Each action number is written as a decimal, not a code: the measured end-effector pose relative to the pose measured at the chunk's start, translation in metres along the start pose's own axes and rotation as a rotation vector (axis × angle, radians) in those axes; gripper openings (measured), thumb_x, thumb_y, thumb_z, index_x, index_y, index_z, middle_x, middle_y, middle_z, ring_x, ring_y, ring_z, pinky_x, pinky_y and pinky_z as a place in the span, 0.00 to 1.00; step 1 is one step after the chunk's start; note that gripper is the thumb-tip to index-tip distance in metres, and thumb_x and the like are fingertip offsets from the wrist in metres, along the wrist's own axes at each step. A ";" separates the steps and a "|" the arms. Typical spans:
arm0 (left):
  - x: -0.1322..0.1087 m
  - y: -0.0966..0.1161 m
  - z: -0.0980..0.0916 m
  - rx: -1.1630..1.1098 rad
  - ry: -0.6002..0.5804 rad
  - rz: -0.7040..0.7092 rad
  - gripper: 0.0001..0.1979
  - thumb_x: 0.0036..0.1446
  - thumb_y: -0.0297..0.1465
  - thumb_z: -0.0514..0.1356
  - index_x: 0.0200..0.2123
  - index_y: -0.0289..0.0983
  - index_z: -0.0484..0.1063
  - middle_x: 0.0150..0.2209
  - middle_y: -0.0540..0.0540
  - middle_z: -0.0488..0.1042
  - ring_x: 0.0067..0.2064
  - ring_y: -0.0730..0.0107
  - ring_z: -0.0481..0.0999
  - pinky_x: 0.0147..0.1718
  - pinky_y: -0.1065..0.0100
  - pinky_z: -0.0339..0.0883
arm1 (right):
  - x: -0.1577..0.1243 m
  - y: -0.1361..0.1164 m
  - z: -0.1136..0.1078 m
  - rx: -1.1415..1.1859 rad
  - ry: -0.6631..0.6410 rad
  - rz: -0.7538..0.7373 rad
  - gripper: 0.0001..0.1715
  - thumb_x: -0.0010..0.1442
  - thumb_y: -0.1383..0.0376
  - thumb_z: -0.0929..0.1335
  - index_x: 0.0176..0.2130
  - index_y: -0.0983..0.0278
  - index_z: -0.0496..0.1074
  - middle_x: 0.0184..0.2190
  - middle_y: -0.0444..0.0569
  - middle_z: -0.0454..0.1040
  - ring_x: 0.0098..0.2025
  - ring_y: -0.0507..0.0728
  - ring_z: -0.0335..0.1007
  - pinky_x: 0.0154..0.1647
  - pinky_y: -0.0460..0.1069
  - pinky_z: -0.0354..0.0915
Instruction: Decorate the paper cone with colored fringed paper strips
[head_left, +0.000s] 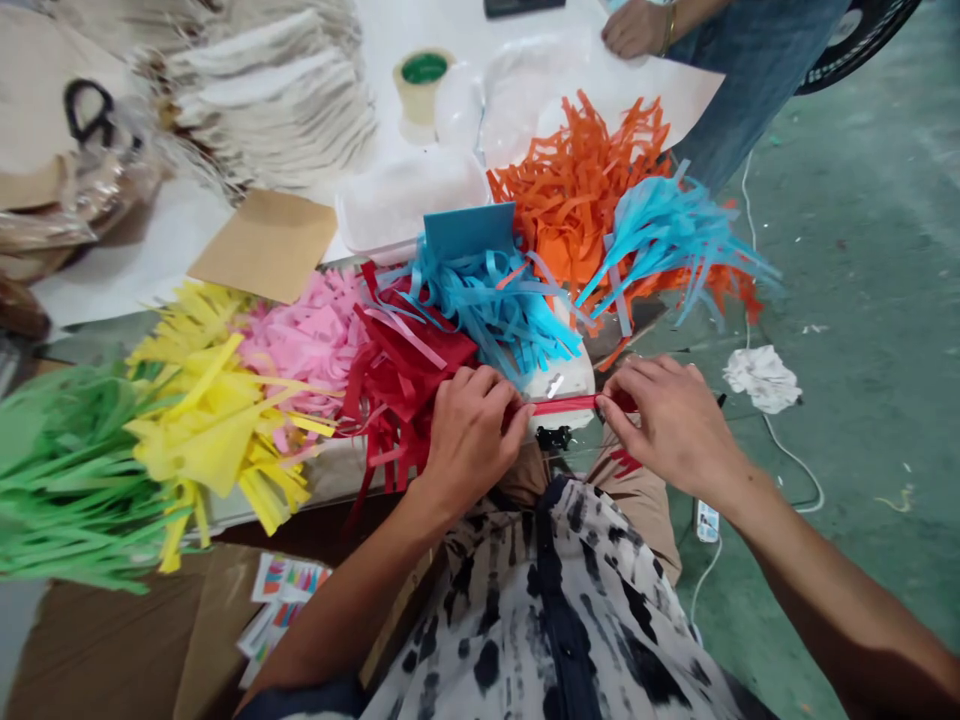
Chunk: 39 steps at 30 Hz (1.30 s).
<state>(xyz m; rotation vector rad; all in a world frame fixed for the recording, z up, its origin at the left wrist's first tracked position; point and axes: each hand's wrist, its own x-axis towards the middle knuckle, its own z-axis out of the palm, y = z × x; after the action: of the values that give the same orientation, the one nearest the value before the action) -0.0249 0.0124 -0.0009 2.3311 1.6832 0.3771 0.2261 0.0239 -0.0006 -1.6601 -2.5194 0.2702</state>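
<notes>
Between my two hands a red tissue paper tassel (564, 404) is stretched out level, its middle twisted into a narrow band. My left hand (476, 425) pinches one end, next to a pile of dark red tissue fringe (420, 345). The other end is pinched by my right hand (664, 420), with red strips hanging below its fingers. Just beyond my hands lie blue tissue fringe (502, 300) and a blue tassel (667, 235) resting over orange fringe (581, 180).
Pink (311, 335), yellow (217, 420) and green fringe (75, 470) lie leftward along the table edge. Behind them are a brown card (266, 240), a white foam tray (412, 200), a tape roll (421, 80) and stacked cream cloth (270, 100). Another person's hand (636, 27) rests at the far side.
</notes>
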 end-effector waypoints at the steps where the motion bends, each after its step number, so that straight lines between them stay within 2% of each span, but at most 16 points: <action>1: 0.001 -0.001 0.001 0.003 0.002 0.003 0.09 0.68 0.35 0.63 0.34 0.40 0.74 0.41 0.45 0.76 0.45 0.57 0.71 0.44 0.55 0.61 | 0.001 -0.001 0.000 -0.009 0.002 -0.005 0.14 0.71 0.58 0.65 0.37 0.61 0.73 0.37 0.51 0.76 0.43 0.64 0.66 0.41 0.56 0.51; 7: 0.008 -0.003 0.002 0.058 0.018 0.042 0.11 0.65 0.37 0.65 0.31 0.40 0.72 0.37 0.44 0.76 0.43 0.56 0.71 0.39 0.56 0.62 | 0.003 -0.002 0.003 -0.061 0.076 -0.041 0.15 0.70 0.57 0.65 0.34 0.61 0.71 0.33 0.52 0.76 0.40 0.64 0.66 0.39 0.57 0.50; 9: 0.008 0.000 0.001 0.103 0.050 0.051 0.10 0.65 0.37 0.66 0.33 0.40 0.73 0.38 0.43 0.77 0.43 0.55 0.72 0.40 0.55 0.63 | 0.001 -0.004 0.005 -0.112 0.116 -0.026 0.14 0.69 0.57 0.65 0.34 0.61 0.71 0.33 0.53 0.76 0.41 0.65 0.66 0.40 0.57 0.50; 11: 0.007 0.007 0.002 0.135 0.131 0.129 0.05 0.67 0.34 0.64 0.41 0.39 0.75 0.44 0.43 0.79 0.47 0.54 0.73 0.46 0.52 0.65 | -0.003 -0.010 0.007 -0.150 0.197 -0.025 0.11 0.70 0.58 0.66 0.39 0.62 0.73 0.39 0.56 0.78 0.46 0.67 0.68 0.44 0.59 0.52; 13: 0.004 0.014 0.006 0.144 0.195 0.288 0.07 0.71 0.30 0.60 0.50 0.41 0.75 0.49 0.46 0.81 0.52 0.57 0.74 0.53 0.50 0.63 | -0.009 -0.016 0.010 -0.141 0.290 -0.113 0.08 0.73 0.63 0.66 0.49 0.61 0.74 0.47 0.55 0.80 0.53 0.67 0.69 0.49 0.61 0.53; 15: 0.001 0.021 0.011 0.149 0.203 0.432 0.10 0.73 0.27 0.56 0.51 0.42 0.75 0.47 0.50 0.82 0.52 0.61 0.75 0.57 0.51 0.62 | -0.018 -0.020 0.016 -0.104 0.341 -0.237 0.15 0.74 0.69 0.64 0.57 0.58 0.71 0.51 0.49 0.81 0.56 0.63 0.69 0.53 0.61 0.54; 17: -0.003 0.021 0.016 0.159 0.187 0.480 0.10 0.74 0.26 0.55 0.50 0.41 0.76 0.45 0.52 0.83 0.51 0.63 0.76 0.57 0.52 0.62 | -0.027 -0.017 0.021 -0.085 0.343 -0.304 0.20 0.74 0.71 0.64 0.61 0.56 0.68 0.52 0.45 0.82 0.55 0.61 0.71 0.51 0.61 0.55; 21: -0.011 0.001 0.009 0.159 0.192 0.486 0.11 0.74 0.28 0.56 0.54 0.42 0.76 0.49 0.54 0.84 0.53 0.63 0.76 0.63 0.50 0.60 | -0.042 0.006 0.026 -0.095 0.339 -0.284 0.22 0.73 0.71 0.65 0.63 0.57 0.69 0.55 0.47 0.81 0.54 0.63 0.72 0.51 0.62 0.56; 25: -0.018 -0.020 -0.015 0.201 0.249 0.379 0.10 0.68 0.25 0.60 0.41 0.45 0.79 0.42 0.54 0.84 0.54 0.57 0.75 0.69 0.38 0.52 | -0.046 0.022 0.021 -0.069 0.365 -0.284 0.21 0.70 0.69 0.67 0.60 0.57 0.73 0.54 0.48 0.82 0.54 0.67 0.73 0.54 0.65 0.57; 27: -0.019 -0.016 -0.022 0.221 0.287 0.309 0.10 0.65 0.24 0.61 0.38 0.44 0.80 0.44 0.50 0.84 0.56 0.52 0.74 0.67 0.33 0.51 | -0.043 0.019 0.016 -0.052 0.346 -0.270 0.18 0.69 0.67 0.68 0.56 0.57 0.75 0.52 0.48 0.82 0.55 0.69 0.72 0.54 0.66 0.55; 28: -0.019 -0.011 -0.022 0.216 0.303 0.301 0.10 0.65 0.24 0.61 0.40 0.44 0.80 0.46 0.48 0.83 0.56 0.51 0.73 0.66 0.34 0.54 | -0.040 0.016 0.014 -0.047 0.337 -0.267 0.16 0.69 0.67 0.68 0.54 0.57 0.76 0.51 0.49 0.83 0.55 0.70 0.72 0.53 0.67 0.55; 31: -0.013 0.009 -0.009 0.142 0.260 0.374 0.10 0.68 0.26 0.60 0.48 0.41 0.78 0.49 0.45 0.82 0.52 0.55 0.74 0.55 0.49 0.68 | -0.031 0.008 0.005 -0.059 0.322 -0.254 0.09 0.70 0.65 0.67 0.46 0.58 0.78 0.47 0.49 0.83 0.56 0.70 0.71 0.54 0.67 0.52; 34: -0.004 0.018 0.015 0.050 0.131 0.416 0.07 0.71 0.27 0.58 0.45 0.39 0.77 0.44 0.45 0.81 0.45 0.61 0.73 0.44 0.58 0.71 | -0.024 0.005 -0.001 -0.094 0.296 -0.243 0.09 0.72 0.63 0.67 0.40 0.59 0.78 0.43 0.49 0.84 0.55 0.67 0.69 0.56 0.65 0.50; 36: 0.002 0.016 0.025 0.019 0.100 0.382 0.07 0.72 0.27 0.57 0.43 0.38 0.75 0.43 0.45 0.80 0.44 0.61 0.72 0.42 0.60 0.70 | -0.019 0.006 -0.003 -0.103 0.281 -0.244 0.11 0.74 0.60 0.67 0.41 0.60 0.79 0.42 0.49 0.83 0.55 0.65 0.69 0.55 0.64 0.49; 39: 0.006 0.011 0.030 0.030 0.106 0.348 0.07 0.73 0.27 0.56 0.43 0.38 0.75 0.42 0.45 0.78 0.43 0.61 0.71 0.41 0.61 0.69 | -0.012 0.006 0.001 -0.047 0.262 -0.282 0.12 0.75 0.57 0.67 0.45 0.58 0.80 0.44 0.48 0.82 0.53 0.63 0.68 0.52 0.61 0.50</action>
<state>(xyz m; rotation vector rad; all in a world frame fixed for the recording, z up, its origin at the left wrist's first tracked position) -0.0035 0.0134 -0.0247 2.6716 1.3269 0.5504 0.2359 0.0154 -0.0026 -1.2363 -2.5279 -0.0320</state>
